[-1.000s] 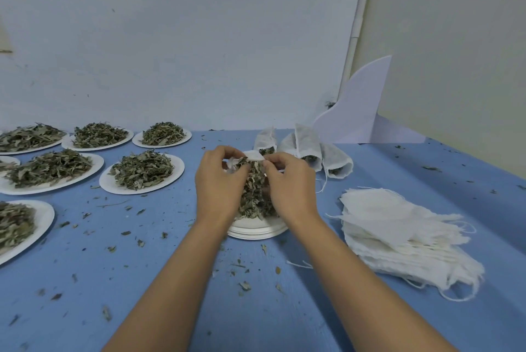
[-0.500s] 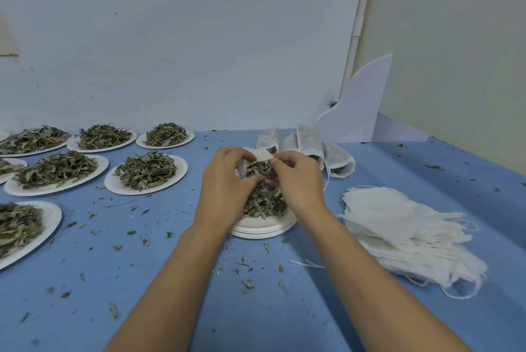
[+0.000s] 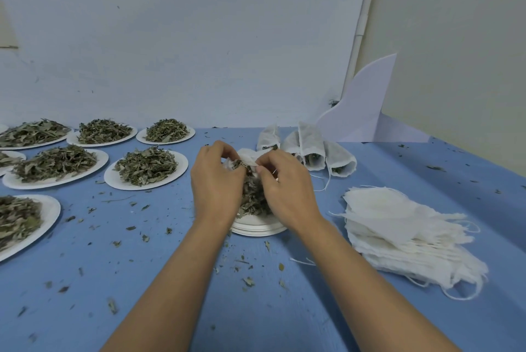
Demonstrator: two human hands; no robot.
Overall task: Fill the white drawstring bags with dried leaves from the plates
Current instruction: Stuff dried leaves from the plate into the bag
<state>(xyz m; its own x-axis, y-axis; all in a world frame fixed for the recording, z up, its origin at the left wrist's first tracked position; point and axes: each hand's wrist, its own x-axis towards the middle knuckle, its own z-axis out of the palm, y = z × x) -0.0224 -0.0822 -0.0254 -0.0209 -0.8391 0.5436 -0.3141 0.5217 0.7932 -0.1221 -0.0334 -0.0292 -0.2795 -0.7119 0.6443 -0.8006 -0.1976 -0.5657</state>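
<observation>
While my left hand (image 3: 217,181) and right hand (image 3: 287,186) pinch a white bag (image 3: 248,158), leaves (image 3: 253,198) heap on the plate (image 3: 257,228) below.

Flat blue table covering (image 3: 398,169): plain mid-blue, speckled all over with dark green-brown crumbs.
Round white paper plates (image 3: 182,165): plain white, no print.
Heaped dried leaves (image 3: 145,165): dull olive green, mixed with grey-green and brownish bits.
Small white drawstring bag at the centre (image 3: 247,156): plain white, with dark green showing at its mouth.
Filled white mesh bags at the back (image 3: 308,146): white with a fine weave, dark green at the open ends.
Stack of flat empty fabric bags (image 3: 398,226): off-white to cream, with white strings.
Painted back wall (image 3: 199,38): pale grey-white with a few dark specks.
Side wall (image 3: 455,38): beige.
Curved card sheet (image 3: 361,112): pale lilac.
</observation>
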